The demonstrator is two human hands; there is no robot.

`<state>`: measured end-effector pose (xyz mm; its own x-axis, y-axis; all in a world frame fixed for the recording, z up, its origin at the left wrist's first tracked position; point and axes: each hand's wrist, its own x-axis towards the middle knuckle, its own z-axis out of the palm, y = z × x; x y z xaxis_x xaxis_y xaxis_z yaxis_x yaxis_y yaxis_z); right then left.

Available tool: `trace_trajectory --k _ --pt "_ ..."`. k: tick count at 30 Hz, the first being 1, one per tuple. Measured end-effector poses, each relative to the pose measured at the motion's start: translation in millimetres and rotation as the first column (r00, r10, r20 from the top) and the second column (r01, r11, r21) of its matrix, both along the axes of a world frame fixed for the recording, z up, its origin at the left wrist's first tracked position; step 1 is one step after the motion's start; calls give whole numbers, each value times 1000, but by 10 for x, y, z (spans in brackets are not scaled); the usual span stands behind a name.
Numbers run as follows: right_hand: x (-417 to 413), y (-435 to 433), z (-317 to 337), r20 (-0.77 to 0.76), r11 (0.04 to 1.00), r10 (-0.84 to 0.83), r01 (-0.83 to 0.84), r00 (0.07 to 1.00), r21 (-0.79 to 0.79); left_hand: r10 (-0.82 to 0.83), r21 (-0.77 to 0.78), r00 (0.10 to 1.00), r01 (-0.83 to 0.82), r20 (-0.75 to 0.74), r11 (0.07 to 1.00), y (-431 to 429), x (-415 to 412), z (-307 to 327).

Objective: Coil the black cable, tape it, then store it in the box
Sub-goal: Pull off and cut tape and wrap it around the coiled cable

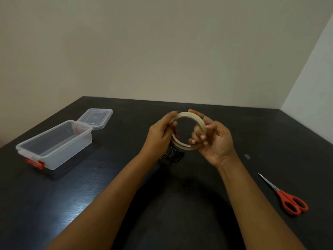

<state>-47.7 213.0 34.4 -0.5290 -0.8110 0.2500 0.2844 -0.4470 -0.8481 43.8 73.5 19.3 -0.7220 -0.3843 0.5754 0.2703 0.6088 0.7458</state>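
Both hands hold a roll of clear tape [198, 120] up above the middle of the dark table [108, 186]. My left hand [160, 132] grips the roll's left side. My right hand [214, 141] grips the right side, with fingers through the ring. The black cable [173, 155] lies bunched on the table just below the roll, partly hidden by my left wrist. A clear plastic box [54, 143] with red latches stands open at the left, its lid [95, 117] hinged back behind it.
Orange-handled scissors [286, 197] lie shut at the right, blades pointing away from me. A small piece of tape [247, 156] sits on the table to the right of my hands. Walls close in behind and at the right.
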Motion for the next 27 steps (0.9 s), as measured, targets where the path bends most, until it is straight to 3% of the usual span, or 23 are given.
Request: trace_trajectory --k 4,7,12,18,21,27 --pt "-4 27 -6 -20 998 8 -7 1000 57 8 -111 998 0 70 994 -2 6 -12" --pt "32 19 6 -69 990 14 -4 998 141 61 -293 992 -27 110 956 -16 38 6" --pt "70 15 31 -17 981 37 -33 999 190 156 -460 984 -101 82 882 -51 44 8" --pt "154 -95 33 117 983 175 -180 978 38 248 -273 969 -236 9 933 -67 20 -81" --pt "174 -122 38 140 972 236 -232 962 -41 257 -105 966 -253 24 962 -24 -2 -72" --pt "227 -181 21 93 988 156 -154 983 -33 271 204 956 -290 116 935 17 -26 -30"
